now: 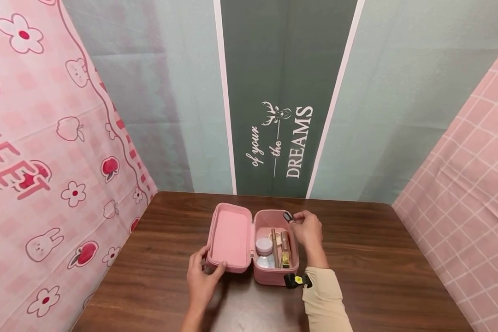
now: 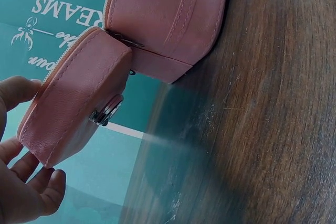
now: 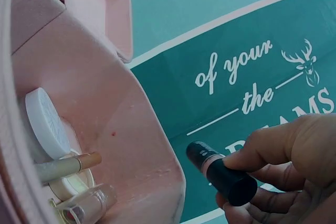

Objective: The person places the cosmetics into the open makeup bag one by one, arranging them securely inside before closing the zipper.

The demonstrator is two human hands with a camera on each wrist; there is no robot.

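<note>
A pink zip makeup case [image 1: 275, 276] stands with its lid [image 1: 232, 235] swung out to the left. My left hand [image 1: 201, 279] grips that lid by its outer edge, thumb on the rim and fingers beneath, as the left wrist view shows. In my right hand [image 1: 308, 229], a black lipstick tube [image 3: 223, 174] with a pinkish band is pinched between thumb and fingers, over the case's back right corner. Inside lie a jar with a pale lid [image 1: 264, 246], a slim gold-brown tube [image 1: 275, 246], a clear-capped tube [image 3: 92, 203] and a small gold-and-black item [image 1: 285, 260].
The case rests on a dark wooden table [image 1: 357, 249]. A green printed cloth [image 1: 290, 55] hangs behind it, with pink patterned cloths at the left [image 1: 74, 152] and right [image 1: 473, 184]. A metal charm [image 2: 107, 111] sticks out from the lid's outside.
</note>
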